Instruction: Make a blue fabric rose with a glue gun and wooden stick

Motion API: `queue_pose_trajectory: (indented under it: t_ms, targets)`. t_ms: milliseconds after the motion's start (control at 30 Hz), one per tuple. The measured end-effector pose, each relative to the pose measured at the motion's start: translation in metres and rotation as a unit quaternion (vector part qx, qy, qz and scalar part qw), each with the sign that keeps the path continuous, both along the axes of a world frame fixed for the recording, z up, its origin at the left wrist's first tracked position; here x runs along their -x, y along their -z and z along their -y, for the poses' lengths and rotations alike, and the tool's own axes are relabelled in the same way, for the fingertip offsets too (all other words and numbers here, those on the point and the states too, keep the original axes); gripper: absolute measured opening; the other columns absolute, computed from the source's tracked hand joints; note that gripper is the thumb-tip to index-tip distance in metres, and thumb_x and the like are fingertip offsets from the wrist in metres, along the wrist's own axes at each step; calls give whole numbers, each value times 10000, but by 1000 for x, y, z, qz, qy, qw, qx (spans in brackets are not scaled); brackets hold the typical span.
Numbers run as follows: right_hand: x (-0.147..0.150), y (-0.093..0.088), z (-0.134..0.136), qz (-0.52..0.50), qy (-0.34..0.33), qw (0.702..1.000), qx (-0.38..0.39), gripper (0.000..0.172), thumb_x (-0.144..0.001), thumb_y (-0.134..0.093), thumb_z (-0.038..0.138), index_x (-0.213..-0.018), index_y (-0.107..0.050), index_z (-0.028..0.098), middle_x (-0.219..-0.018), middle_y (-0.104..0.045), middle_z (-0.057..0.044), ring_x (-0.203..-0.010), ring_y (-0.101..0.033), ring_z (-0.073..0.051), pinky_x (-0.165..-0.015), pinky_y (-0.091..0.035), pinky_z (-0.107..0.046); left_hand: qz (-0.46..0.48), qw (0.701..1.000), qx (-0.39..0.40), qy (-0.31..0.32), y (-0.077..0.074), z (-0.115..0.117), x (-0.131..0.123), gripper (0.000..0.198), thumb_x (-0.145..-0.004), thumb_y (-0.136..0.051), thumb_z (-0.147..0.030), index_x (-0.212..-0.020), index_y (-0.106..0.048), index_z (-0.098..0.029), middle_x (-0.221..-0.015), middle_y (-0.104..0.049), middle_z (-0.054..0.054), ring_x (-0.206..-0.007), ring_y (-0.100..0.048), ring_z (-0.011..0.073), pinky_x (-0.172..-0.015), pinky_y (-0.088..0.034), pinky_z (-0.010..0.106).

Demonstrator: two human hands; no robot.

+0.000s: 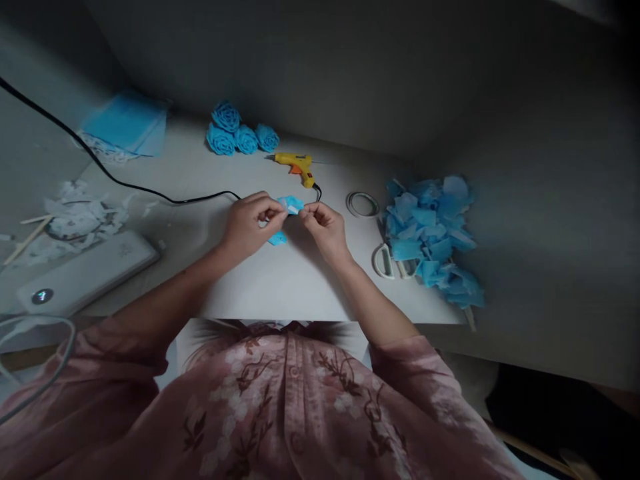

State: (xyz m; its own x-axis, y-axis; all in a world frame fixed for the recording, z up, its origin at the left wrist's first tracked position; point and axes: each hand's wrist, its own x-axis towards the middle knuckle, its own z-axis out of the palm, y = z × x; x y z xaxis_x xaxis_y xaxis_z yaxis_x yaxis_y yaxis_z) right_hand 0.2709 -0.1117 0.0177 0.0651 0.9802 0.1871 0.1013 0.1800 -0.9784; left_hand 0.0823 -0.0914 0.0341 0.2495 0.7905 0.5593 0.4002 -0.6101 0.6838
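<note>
The left hand (256, 220) pinches 1 side of a soft blue piece (292, 203) above the white table (280, 293); the right hand (325, 227) pinches the other. The piece looks light and easily creased, best held by its edges. On the table, left to right, lie a white device (95, 267), 4 blue rosettes (245, 139), a yellow glue gun (299, 164) and blue scraps (425, 227); a dim grey wall (300, 73) rises behind.

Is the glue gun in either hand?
No, the glue gun lies on the table, beyond the left hand and right hand, which hold a blue piece between them.
</note>
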Motion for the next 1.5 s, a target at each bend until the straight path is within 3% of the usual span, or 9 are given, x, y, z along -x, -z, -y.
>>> queue_pose_trajectory:
  t_ms: [267,633,967,1267,1500]
  targets:
    - [6,4,5,27,-19,999,-23,362,-860,-738,576,-815,-662,225,-698,-535,40,-672,-461,-116,-685,-408,-292,-32,999,29,-11,13,-1,-7,65,-843,-674,-165,-812,-717,-202,-714,-633,-9,-649,-537,133,-641,-408,270]
    - [7,0,9,77,-5,997,-30,329,-891,-708,562,-818,-663,245,-731,-600,10,-713,-531,-153,-717,-459,-320,-6,993,117,-13,7,3,-7,47,-816,-692,-261,-804,-693,-216,-687,-586,-9,-643,-481,148,-619,-362,282]
    - [7,-1,10,83,-13,996,-43,270,-898,-710,478,-814,-657,227,-723,-611,18,-706,-529,-143,-723,-449,-310,-16,995,102,2,6,3,-7,59,-815,-639,-233,-779,-676,-206,-686,-595,-4,-634,-483,143,-643,-374,284]
    - [7,0,9,88,-12,995,-38,301,-890,-705,524,-812,-654,237,-727,-600,13,-705,-522,-150,-718,-444,-317,-18,994,109,6,6,4,-8,79,-810,-606,-180,-764,-667,-197,-727,-656,5,-642,-512,139,-649,-398,271]
    - [7,1,8,86,-19,995,-44,283,-894,-696,501,-806,-640,238,-721,-594,15,-694,-519,-147,-709,-435,-316,-22,994,111,1,6,3,-7,77,-821,-637,-245,-780,-685,-203,-698,-643,2,-636,-506,142,-636,-396,273]
